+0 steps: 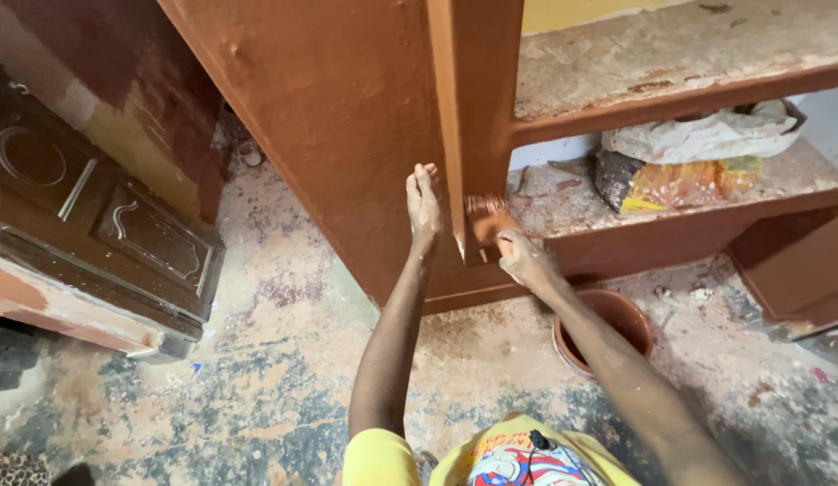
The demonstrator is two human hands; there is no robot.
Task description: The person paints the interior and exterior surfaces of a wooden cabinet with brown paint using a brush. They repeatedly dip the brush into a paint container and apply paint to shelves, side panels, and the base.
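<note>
Right hand (pixel 524 258) closed around the handle of a paintbrush (pixel 487 216), bristles loaded with brown paint and pressed against the front edge of the upright divider (pixel 477 108), just above the lower shelf (pixel 563 200). Left hand (pixel 423 205) open and flat, fingers straight and together, laid against the painted side panel (pixel 338 117) beside the divider's edge, gripping nothing; probably there for balance while leaning in. Round pot of brown paint (pixel 606 326) on the floor (pixel 257 378) just below the right forearm, close enough for dipping. Crumpled bags (pixel 698 153) pushed toward the back right of the lower shelf, well apart from the brush. Dark carved door panel (pixel 95 216) leaning at the left edge.
</note>
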